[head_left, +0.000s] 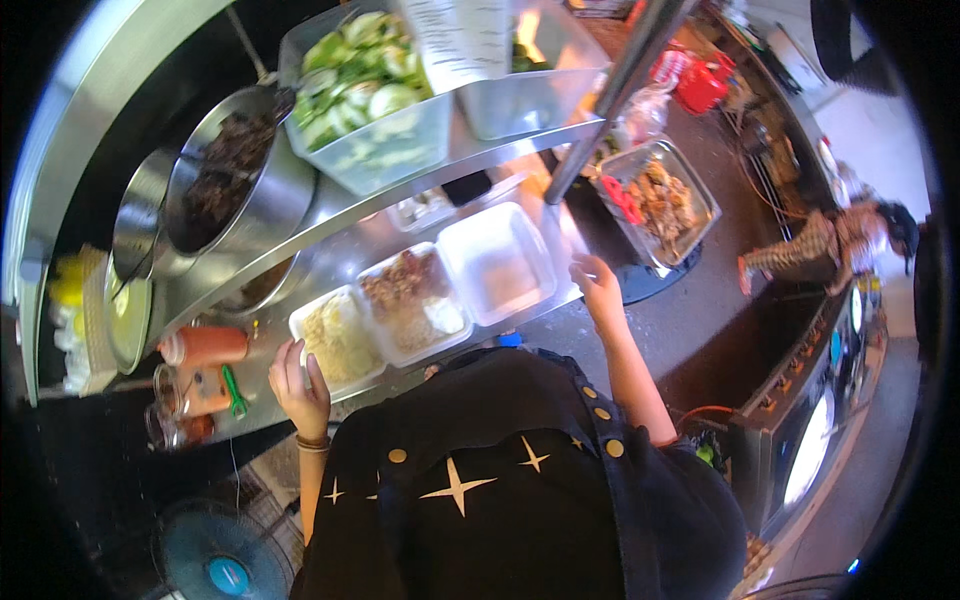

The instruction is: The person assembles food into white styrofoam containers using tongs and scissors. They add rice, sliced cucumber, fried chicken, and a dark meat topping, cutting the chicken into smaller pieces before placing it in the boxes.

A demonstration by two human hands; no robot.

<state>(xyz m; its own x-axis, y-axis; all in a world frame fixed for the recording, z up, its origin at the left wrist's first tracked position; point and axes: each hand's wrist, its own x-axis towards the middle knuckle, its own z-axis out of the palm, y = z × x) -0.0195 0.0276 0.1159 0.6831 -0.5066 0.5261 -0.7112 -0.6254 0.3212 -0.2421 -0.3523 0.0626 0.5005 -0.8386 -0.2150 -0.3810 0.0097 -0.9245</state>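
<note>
Three white plastic containers stand in a row on the steel counter in front of me. The left container (345,345) holds pale yellow, crumbly food. In the middle container (412,300) lie brown chopped pieces, something white and a pale grainy food. The right container (495,262) shows a bare, translucent bottom. My left hand (298,388) is beside the left container's near left corner, fingers apart and holding nothing I can see. Just right of the right container is my right hand (600,288), its fingers loosely bent and apart; a small bright spot there is too blurred to name.
A steel shelf (400,190) above the counter carries a tub of cut greens (372,150) and a pot of dark food (222,180). A metal post (575,160) rises near my right hand. Bottles (205,345) stand left; a tray of cooked pieces (660,205) and a person (835,245) are right.
</note>
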